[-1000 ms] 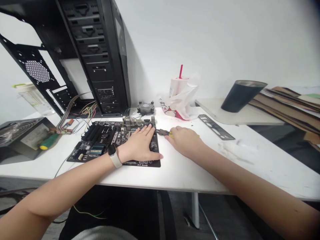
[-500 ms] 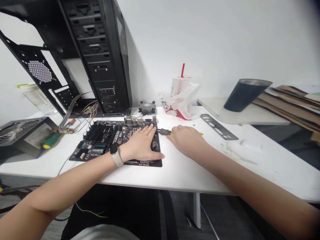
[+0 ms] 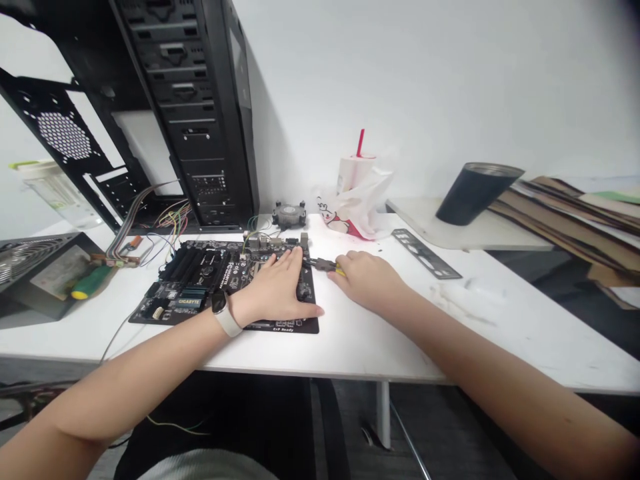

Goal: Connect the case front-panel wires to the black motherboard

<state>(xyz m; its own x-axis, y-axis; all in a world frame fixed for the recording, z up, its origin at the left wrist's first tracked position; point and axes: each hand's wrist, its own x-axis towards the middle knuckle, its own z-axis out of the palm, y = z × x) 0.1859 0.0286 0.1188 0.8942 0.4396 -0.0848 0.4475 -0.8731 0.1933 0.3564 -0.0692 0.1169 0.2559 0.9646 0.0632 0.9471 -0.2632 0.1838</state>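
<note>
A black motherboard (image 3: 193, 287) marked GIGABYTE lies flat on the white table (image 3: 345, 347). Across its right half rests my left hand (image 3: 283, 287), palm down with fingers stretched out and thumb toward the right edge. My right hand (image 3: 367, 277) is closed around the yellow handles of a pair of pliers (image 3: 324, 265). The dark jaws point left and reach the motherboard's upper right edge, beside my left fingertips. What the jaw tips touch is too small to make out. Just behind the board sits a round CPU cooler fan (image 3: 289, 215).
A black computer case (image 3: 220, 133) stands at the back left, with a power supply (image 3: 45, 280) and green screwdriver (image 3: 93, 283) before it. A bagged cup (image 3: 355, 180), I/O shield (image 3: 425, 253), dark tumbler (image 3: 475, 193) and cardboard stack (image 3: 560, 213) are toward the right.
The view has shifted slightly, so most things appear a little further left. The pliers' handles have turned slightly in my right hand. My left hand stays flat on the motherboard.
</note>
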